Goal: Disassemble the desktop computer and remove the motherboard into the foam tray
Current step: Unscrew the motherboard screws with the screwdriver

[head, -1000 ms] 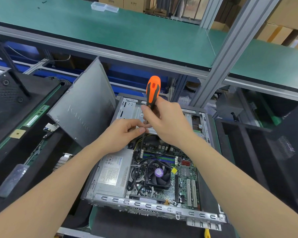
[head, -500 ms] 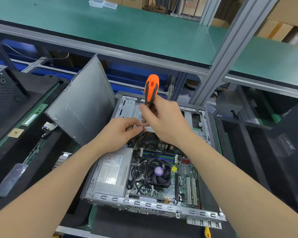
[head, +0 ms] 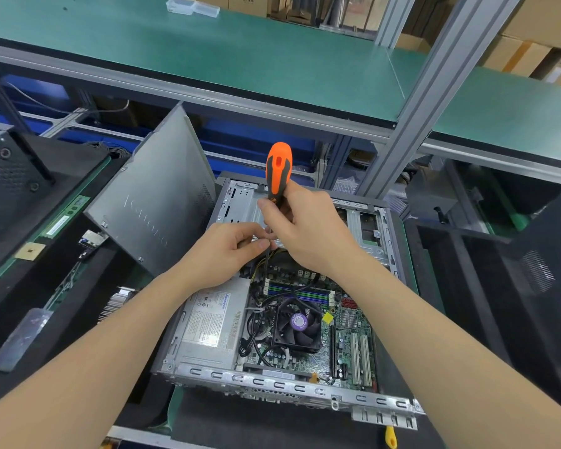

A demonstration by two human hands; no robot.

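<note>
The green motherboard point(head: 347, 345) lies flat in the floor of the open grey metal computer case point(head: 272, 380), hemmed by the silver power supply box point(head: 208, 325) on its left and the case's slotted near rim. A black cooling fan point(head: 297, 325) and loose black cables sit on top of it.

Above the case's far half, the right hand point(head: 308, 231) has its fingers wrapped round the lower grip of an orange-and-black-handled screwdriver point(head: 278, 170), which is held upright. The left hand point(head: 221, 254) meets it from the left, thumb and forefinger pinched together on what looks like the tool's metal shaft, though the view there is crowded.

The removed grey side panel point(head: 156, 196) leans tilted against the case's left edge. Black foam trays point(head: 467, 286) flank the case closely on both sides. Overhead, the green-topped table point(head: 240, 53) and its aluminium post point(head: 428, 92) stand behind, leaving the case open from above.
</note>
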